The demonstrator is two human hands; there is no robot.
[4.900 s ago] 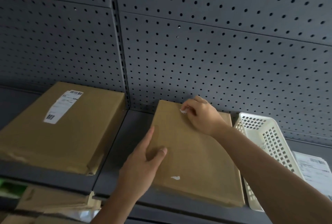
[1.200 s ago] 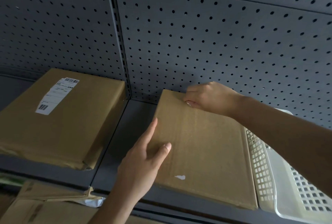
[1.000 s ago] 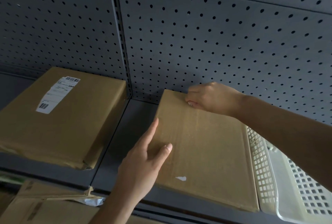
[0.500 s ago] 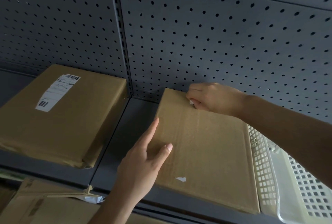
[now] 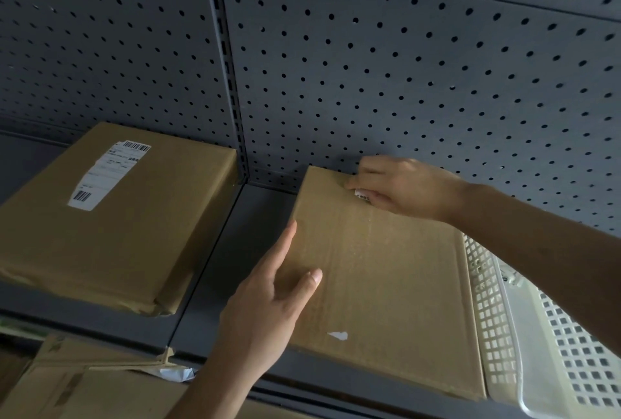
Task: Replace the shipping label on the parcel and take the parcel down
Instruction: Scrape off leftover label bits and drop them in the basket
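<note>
Brown parcel (image 5: 379, 270), white basket (image 5: 551, 344) — grey pegboard (image 5: 403, 65), black-dotted

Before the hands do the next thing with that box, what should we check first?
1. Left hand steadying the parcel: ok, thumb on top, fingers along its left edge.
2. Right hand gripping a label scrap at the far edge: ok, pinched.
3. Old label fully off: not ok, a white scrap remains near the front.
4. New label ready: cannot tell, none seen.
5. White basket clear of the parcel: not ok, right beside it.
</note>
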